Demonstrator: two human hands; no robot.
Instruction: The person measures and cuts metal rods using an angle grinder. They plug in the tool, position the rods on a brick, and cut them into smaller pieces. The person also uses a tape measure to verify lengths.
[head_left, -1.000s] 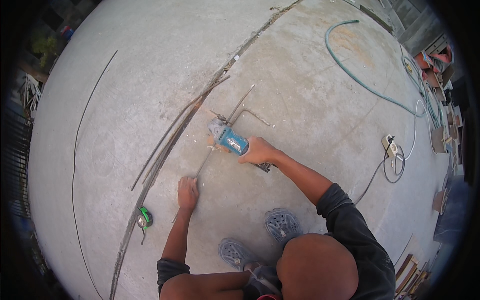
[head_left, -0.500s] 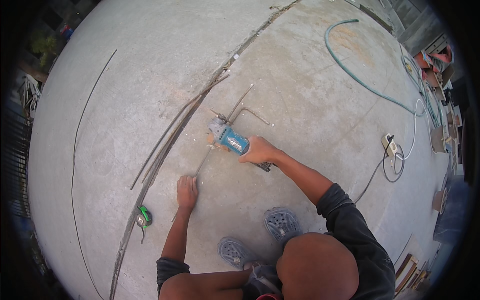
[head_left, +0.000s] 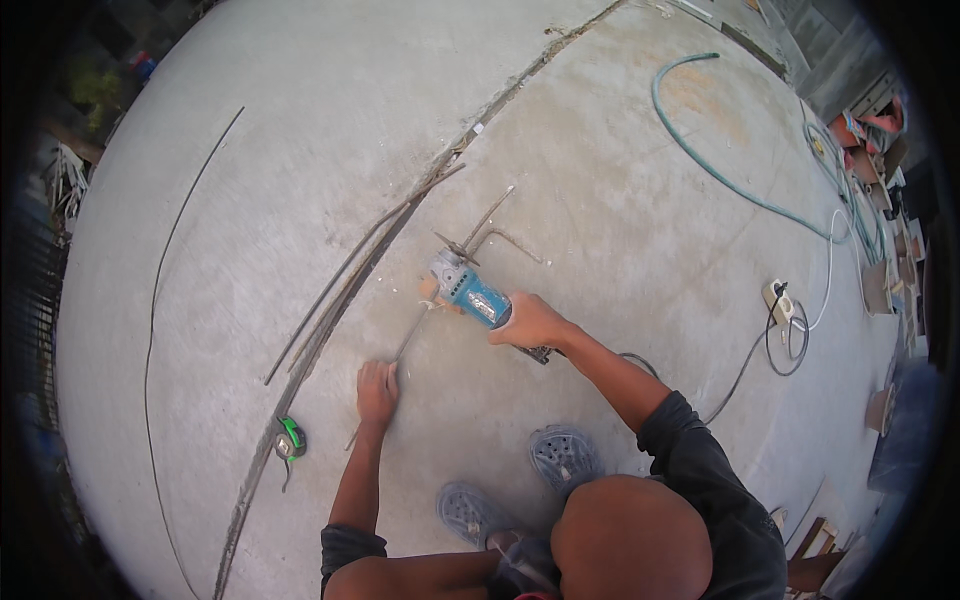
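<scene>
My right hand is wrapped round the body of a blue angle grinder with a grey head. Its cutting disc stands edge-on across a thin steel rod; whether it touches the rod I cannot tell. My left hand closes on the nearer part of that rod, holding it low by the concrete. A small orange-brown block lies beside the grinder head, by the rod. Just beyond the disc, a bent steel rod rests on the floor.
Two longer rods lie along a groove in the concrete, left of the grinder. A green and black tape measure sits by the groove. Far left runs a long thin rod. To the right are a green hose and a power strip with cords.
The grinder has shifted slightly toward me and right, and its disc shows more plainly. A loop of cord now appears beside my right forearm. My left hand stays on the rod.
</scene>
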